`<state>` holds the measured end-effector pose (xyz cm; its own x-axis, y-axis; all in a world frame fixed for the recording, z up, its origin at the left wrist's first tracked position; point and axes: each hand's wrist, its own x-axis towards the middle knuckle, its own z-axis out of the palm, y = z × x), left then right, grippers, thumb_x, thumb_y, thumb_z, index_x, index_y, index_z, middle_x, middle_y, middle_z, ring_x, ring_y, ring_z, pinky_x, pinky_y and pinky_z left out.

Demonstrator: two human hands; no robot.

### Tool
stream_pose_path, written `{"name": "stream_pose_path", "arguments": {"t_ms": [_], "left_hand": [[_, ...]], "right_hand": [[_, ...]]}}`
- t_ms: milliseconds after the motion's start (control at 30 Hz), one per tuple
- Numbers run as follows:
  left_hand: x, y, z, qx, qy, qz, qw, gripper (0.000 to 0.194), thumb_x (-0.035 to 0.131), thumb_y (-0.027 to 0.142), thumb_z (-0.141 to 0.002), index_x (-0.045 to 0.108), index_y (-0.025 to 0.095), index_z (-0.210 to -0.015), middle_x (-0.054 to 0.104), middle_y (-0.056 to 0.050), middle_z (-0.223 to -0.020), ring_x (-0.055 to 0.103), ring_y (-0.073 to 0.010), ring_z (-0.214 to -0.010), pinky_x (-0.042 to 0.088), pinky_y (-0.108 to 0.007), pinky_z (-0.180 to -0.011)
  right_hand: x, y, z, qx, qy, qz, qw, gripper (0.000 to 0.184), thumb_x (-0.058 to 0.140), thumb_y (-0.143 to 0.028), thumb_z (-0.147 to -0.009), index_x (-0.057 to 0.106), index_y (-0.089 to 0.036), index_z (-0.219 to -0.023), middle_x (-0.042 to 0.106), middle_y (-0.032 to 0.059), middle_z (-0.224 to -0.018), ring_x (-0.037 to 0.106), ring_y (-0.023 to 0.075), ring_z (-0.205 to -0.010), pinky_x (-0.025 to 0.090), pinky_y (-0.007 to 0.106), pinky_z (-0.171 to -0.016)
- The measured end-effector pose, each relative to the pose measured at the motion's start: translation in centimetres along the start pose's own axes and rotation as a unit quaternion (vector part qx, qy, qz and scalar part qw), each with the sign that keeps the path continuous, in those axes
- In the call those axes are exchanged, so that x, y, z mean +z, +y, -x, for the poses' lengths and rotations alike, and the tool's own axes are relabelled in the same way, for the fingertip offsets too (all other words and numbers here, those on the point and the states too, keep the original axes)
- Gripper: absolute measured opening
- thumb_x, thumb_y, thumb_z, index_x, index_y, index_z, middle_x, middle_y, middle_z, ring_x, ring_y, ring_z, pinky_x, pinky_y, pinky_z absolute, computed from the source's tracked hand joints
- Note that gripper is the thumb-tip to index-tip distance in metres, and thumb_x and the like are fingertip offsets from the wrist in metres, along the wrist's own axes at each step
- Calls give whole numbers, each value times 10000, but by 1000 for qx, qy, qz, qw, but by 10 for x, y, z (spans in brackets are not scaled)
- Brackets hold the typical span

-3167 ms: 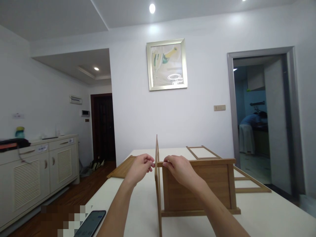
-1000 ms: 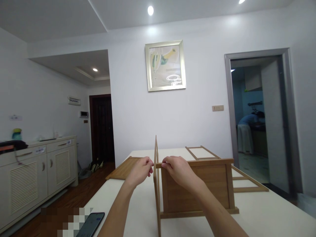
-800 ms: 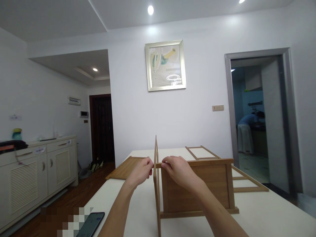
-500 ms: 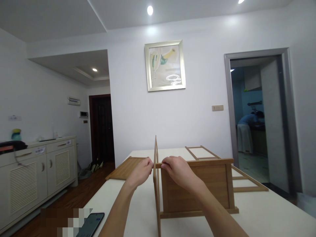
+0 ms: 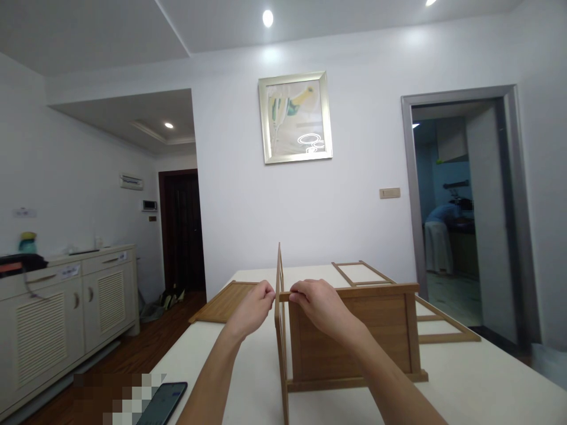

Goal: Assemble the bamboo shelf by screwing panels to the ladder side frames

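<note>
A thin wooden frame (image 5: 280, 348) stands upright on the table, seen almost edge-on. On its right, a wooden panel (image 5: 378, 336) with top and bottom rails stands on its long side, its rail ends meeting the frame. My left hand (image 5: 252, 308) is closed, fingertips pressed together against the frame's left face at the height of the top rail; anything between them is hidden. My right hand (image 5: 325, 302) pinches the left end of the panel's top rail (image 5: 385, 290), close to the frame.
On the white table (image 5: 482, 383) lie a slatted wooden panel (image 5: 217, 302) at left, an open wooden frame (image 5: 383, 275) at the back and another frame (image 5: 449, 339) at right. A phone (image 5: 163, 401) rests near the left edge. Beyond the doorway, a person (image 5: 438, 230) bends over a counter.
</note>
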<state>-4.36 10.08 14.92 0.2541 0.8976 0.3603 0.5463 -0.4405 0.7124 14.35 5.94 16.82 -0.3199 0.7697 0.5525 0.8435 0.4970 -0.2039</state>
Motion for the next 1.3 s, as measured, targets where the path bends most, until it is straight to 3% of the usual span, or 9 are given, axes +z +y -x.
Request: {"name": "stream_pose_path", "arguments": {"t_ms": [500,633,867,1300], "left_hand": [[-4,11,7,-13,8,35,999,99,417,190,-850,472,211,-771,515,45,-616,436,-110,-538,288,-235,-522],[-6,9,5,-26,1,68,997,102,406,225,-857,471,210,-780,528,46,-628,447,-101,-524,310,-229,-527],[-5,3,4,-36,-34,34,998,297,369,377,-910,428,213,-670,498,36,-561,420,-104,-480,285,-248,-487],[-6,1,4,13,-65,16,998,257,338,382,-942,483,212,-816,532,28,-684,490,-126,-608,348,-249,-576]], "right_hand": [[-2,-1,1,-4,0,-7,1000,291,447,-244,-976,719,-199,-883,726,54,-848,619,168,-762,355,259,-679],[-1,0,0,-16,0,-8,1000,266,470,-232,-971,720,-200,-886,724,46,-835,613,161,-752,355,250,-675],[1,1,0,-24,8,-13,1000,259,482,-219,-961,705,-200,-832,711,38,-795,593,156,-718,338,248,-657],[-1,-1,1,-14,0,-12,1000,258,487,-223,-958,706,-198,-825,705,39,-788,581,155,-718,325,250,-645]]}}
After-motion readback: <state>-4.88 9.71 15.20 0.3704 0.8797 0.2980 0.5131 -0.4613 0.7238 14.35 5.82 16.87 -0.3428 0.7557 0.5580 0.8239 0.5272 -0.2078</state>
